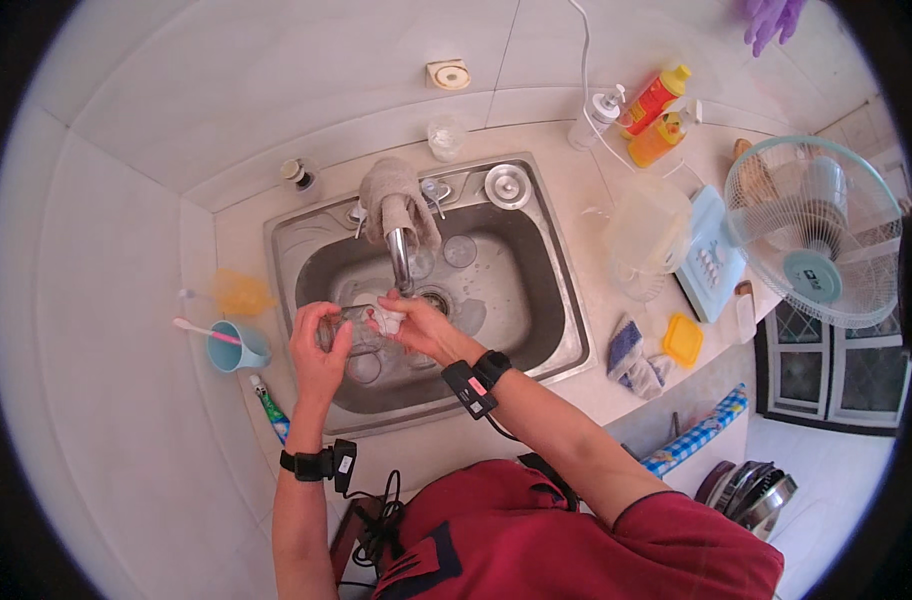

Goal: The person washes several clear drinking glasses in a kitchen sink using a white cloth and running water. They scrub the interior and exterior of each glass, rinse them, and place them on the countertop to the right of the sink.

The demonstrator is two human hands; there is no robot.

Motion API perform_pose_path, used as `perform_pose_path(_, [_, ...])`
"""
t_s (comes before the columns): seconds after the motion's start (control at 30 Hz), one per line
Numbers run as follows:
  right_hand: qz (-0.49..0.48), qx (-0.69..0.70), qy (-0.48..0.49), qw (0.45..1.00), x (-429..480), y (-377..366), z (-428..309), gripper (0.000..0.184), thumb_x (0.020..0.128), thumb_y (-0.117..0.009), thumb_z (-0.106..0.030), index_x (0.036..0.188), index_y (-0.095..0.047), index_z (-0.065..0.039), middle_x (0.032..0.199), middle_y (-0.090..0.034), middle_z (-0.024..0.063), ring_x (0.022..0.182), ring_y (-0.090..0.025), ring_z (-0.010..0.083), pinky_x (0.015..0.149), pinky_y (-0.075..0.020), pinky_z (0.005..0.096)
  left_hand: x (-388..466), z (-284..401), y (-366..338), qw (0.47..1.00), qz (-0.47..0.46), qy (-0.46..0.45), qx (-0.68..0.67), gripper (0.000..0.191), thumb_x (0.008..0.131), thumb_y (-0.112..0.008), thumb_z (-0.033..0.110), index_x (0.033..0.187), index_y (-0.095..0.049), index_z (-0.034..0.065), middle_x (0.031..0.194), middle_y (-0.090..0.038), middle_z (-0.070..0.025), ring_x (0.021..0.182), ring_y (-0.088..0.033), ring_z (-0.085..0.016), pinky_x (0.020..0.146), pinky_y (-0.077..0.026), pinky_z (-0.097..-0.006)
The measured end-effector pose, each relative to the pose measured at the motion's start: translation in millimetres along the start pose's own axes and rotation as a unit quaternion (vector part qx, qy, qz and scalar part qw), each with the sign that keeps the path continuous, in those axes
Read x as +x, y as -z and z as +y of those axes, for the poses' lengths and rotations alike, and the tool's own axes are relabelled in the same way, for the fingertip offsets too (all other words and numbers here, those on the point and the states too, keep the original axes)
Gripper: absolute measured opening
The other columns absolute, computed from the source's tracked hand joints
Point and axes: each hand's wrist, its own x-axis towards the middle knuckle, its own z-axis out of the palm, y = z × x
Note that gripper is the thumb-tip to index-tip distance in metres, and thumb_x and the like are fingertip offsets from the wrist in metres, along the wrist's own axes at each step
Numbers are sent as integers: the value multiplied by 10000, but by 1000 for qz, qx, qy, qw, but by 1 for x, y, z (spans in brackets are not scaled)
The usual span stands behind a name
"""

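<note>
Over the left part of a stainless steel sink [418,422], my left hand [317,352] grips a clear glass jar or cup [357,328] lying on its side. My right hand [422,326] pinches a white cloth or wad [387,321] at the open end of that glass. Just above my right fingers is the spout of a chrome faucet [399,259], its body wrapped in a beige towel [397,195]. On the sink floor stand several clear glasses; one glass [460,250] is right of the spout and another glass [364,367] is below my hands. The drain [435,300] is partly hidden.
Left of the sink are a blue cup [234,351] with a toothbrush and a toothpaste tube [270,409]. To the right stand a translucent plastic container [648,225], a cloth [636,360], a yellow lid [682,340] and a fan [814,232]. Bottles [654,105] line the back wall.
</note>
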Motion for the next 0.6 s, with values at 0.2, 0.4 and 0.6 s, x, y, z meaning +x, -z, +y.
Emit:
perform_pose_path(0.2, [-53, -5, 20, 998, 1, -13, -15, 337, 860, -549, 14, 1186, -472, -19, 940, -557, 102, 721, -542, 159, 568, -468, 240, -6, 35, 26, 990, 3, -99, 104, 280, 685, -688, 60, 939, -574, 28, 979, -573, -125, 891, -577, -274, 783, -462, -329])
perform_pose_path(0.4, [-22, -91, 8, 996, -5, -19, -15, 235, 934, -460, -113, 1156, -492, -43, 737, -466, -8, 500, -345, 64, 401, -251, 185, -10, 51, 42, 977, 20, -144, 157, 287, 668, -713, 92, 929, -596, 62, 1000, -565, -118, 870, -581, -277, 725, -484, -343])
perform_pose_path(0.6, [125, -143, 38, 981, -12, -22, -6, 76, 930, -471, -176, 910, -491, -106, 623, -414, -28, 444, -325, 69, 353, -208, 228, -13, 56, 45, 960, 16, -190, 206, 284, 666, -716, 110, 923, -601, 75, 996, -565, -90, 840, -581, -258, 698, -490, -335])
